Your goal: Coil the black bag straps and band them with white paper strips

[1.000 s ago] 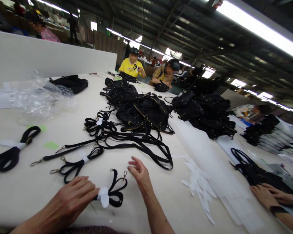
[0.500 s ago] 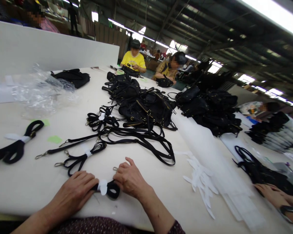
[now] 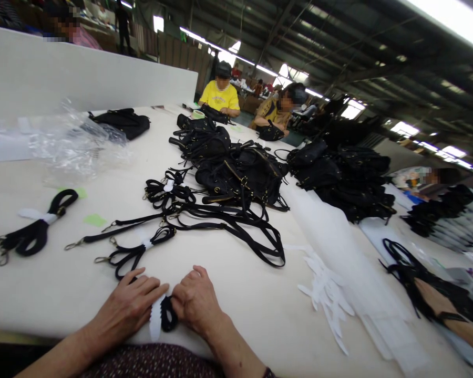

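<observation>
At the near table edge, a folded black bag strap (image 3: 169, 316) lies between my hands. A white strip (image 3: 155, 321) with a jagged edge crosses it, one end pointing toward my body. My left hand (image 3: 131, 300) is closed over the strap's left part, fingertips at the strip. My right hand (image 3: 197, 300) pinches the loop on the right side. Just beyond lies another strap bundle (image 3: 128, 256) with a white band and metal clips. A banded bundle (image 3: 37, 234) lies on the left, and a further one (image 3: 168, 190) near the bags.
Loose black straps (image 3: 236, 231) lie before a heap of black bags (image 3: 240, 173). White strips (image 3: 325, 286) are piled right, beside white sheeting (image 3: 347, 252). Clear plastic (image 3: 79, 147) lies left. A co-worker's hand (image 3: 435, 299) rests on a black bag at right; other people sit across.
My hands have come closer together, the right one moving left. The white strip's end, earlier lying short across the strap, now extends toward me. The co-worker's arm at right has shifted.
</observation>
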`<state>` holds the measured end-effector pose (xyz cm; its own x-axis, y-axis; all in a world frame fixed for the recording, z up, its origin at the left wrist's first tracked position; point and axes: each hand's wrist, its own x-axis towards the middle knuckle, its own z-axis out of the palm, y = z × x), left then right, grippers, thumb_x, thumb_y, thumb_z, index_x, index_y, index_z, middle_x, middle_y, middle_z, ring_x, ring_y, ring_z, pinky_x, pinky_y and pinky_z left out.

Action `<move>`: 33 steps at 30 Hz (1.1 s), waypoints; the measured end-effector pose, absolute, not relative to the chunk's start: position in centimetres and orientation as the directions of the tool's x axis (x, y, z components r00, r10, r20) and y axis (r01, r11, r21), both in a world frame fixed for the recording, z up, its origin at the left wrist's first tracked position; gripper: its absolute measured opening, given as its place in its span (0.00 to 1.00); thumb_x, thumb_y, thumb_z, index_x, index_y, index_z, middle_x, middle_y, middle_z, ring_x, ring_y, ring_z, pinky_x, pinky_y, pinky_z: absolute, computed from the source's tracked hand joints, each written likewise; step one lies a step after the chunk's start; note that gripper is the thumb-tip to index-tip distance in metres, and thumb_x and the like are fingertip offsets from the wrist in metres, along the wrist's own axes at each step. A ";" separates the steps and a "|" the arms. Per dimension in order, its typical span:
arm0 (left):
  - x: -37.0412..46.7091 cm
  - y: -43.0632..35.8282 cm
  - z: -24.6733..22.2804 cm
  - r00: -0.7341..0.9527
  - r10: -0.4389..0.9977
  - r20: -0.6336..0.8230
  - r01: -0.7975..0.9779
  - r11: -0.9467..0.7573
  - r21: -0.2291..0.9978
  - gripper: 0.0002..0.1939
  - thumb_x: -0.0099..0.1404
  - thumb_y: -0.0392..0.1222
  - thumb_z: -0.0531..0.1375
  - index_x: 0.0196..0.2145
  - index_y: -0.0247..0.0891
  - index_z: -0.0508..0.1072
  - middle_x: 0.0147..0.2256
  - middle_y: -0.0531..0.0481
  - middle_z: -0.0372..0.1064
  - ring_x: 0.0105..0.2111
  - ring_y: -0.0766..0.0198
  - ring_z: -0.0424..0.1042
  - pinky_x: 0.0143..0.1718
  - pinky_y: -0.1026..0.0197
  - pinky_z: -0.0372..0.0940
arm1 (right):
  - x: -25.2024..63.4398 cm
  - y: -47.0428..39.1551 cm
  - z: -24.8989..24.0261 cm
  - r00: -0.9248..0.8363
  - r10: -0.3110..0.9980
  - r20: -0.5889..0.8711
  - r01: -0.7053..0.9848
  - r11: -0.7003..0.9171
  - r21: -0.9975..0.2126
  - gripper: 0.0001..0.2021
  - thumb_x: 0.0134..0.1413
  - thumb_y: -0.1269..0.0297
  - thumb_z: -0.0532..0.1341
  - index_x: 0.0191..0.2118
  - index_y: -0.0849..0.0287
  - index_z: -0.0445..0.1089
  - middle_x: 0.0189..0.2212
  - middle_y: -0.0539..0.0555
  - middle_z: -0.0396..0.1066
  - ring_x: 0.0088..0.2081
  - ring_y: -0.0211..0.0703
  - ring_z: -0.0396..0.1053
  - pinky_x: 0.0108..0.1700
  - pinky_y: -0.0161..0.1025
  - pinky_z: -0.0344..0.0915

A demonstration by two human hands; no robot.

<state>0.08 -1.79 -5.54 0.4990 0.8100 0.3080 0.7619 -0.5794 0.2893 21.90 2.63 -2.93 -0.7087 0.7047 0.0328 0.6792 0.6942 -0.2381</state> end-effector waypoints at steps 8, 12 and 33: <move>-3.0 0.1 -2.3 0.545 0.838 0.040 0.754 -0.510 0.413 0.17 0.67 0.38 0.57 0.53 0.47 0.68 0.47 0.50 0.70 0.46 0.56 0.67 0.50 0.52 0.57 | 22.3 3.4 -1.9 -0.621 0.783 -0.040 0.754 0.582 -0.304 0.06 0.53 0.65 0.62 0.28 0.56 0.74 0.26 0.50 0.76 0.34 0.41 0.68 0.49 0.42 0.56; -2.3 0.4 -2.6 0.541 0.840 -0.036 0.776 -0.482 0.407 0.07 0.69 0.38 0.54 0.42 0.44 0.71 0.40 0.50 0.67 0.41 0.56 0.64 0.43 0.53 0.55 | 22.1 3.6 -1.2 -0.604 0.796 -0.023 0.743 0.553 -0.377 0.05 0.52 0.67 0.62 0.29 0.54 0.76 0.25 0.48 0.76 0.32 0.40 0.68 0.43 0.38 0.57; -1.2 0.8 -4.7 0.581 0.807 0.111 0.710 -0.568 0.415 0.06 0.71 0.38 0.53 0.40 0.44 0.70 0.33 0.53 0.68 0.35 0.62 0.67 0.33 0.60 0.58 | 20.4 3.4 -1.1 -0.652 0.753 -0.094 0.740 0.604 -0.295 0.09 0.58 0.61 0.60 0.30 0.54 0.74 0.29 0.49 0.77 0.32 0.43 0.69 0.33 0.39 0.56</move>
